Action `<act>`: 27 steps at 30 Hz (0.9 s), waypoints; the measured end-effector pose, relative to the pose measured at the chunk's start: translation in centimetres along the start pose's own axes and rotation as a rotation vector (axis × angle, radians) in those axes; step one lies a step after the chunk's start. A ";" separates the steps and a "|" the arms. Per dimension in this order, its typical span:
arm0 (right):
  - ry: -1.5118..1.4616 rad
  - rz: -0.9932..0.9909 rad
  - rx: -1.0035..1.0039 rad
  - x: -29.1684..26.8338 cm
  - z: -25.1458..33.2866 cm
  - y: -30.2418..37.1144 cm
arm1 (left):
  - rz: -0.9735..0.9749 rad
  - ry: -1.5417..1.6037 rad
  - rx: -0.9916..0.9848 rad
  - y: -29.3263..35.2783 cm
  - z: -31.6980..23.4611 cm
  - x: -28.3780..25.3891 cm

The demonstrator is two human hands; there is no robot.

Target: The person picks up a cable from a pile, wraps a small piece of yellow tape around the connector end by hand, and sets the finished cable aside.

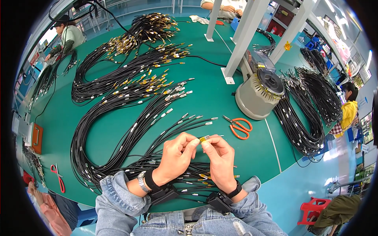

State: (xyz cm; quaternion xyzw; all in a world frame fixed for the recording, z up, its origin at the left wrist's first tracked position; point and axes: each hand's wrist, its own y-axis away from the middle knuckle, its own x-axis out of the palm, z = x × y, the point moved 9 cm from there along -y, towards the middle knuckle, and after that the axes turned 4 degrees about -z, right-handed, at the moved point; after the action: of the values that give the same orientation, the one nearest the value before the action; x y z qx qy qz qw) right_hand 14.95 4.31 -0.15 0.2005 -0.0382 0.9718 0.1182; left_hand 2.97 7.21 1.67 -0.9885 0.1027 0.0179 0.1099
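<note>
My left hand [176,156] and my right hand [221,160] meet over the near middle of the green table. Between their fingertips is a small silver cable connector [207,137] with a bit of yellow tape [202,139] on it. Both thumbs and forefingers are closed in a pinch there. The cable behind the connector is mostly hidden by my hands. Beneath my wrists lies a bundle of black cables [197,173] with white labels and a few yellow-wrapped ends. Orange-handled snips [240,128] rest just beyond my right hand.
Large curved bundles of black cables [84,133] cover the left of the green table [208,98]. A round grey tape dispenser [258,96] stands by white posts [239,43]. More cables [303,126] lie at right. Red-handled scissors [58,177] are at left. Co-workers sit around.
</note>
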 end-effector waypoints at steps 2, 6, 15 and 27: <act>0.006 0.005 -0.005 0.0 0.0 0.0 | 0.009 -0.004 -0.005 0.0 0.0 0.1; 0.038 0.004 -0.028 -0.2 0.1 -0.1 | 0.026 0.031 -0.030 0.0 0.3 0.3; 0.102 0.034 -0.103 0.0 0.7 -0.2 | 0.322 0.250 -0.307 -0.4 1.6 1.5; 0.123 0.033 -0.140 -0.4 0.6 -0.3 | 0.527 0.261 -0.380 0.0 1.6 2.2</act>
State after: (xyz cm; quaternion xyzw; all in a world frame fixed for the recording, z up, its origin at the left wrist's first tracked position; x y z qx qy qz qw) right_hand 15.65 4.48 0.23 0.1312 -0.1022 0.9790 0.1178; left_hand 5.08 7.11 0.00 -0.9248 0.3622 -0.0620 -0.0987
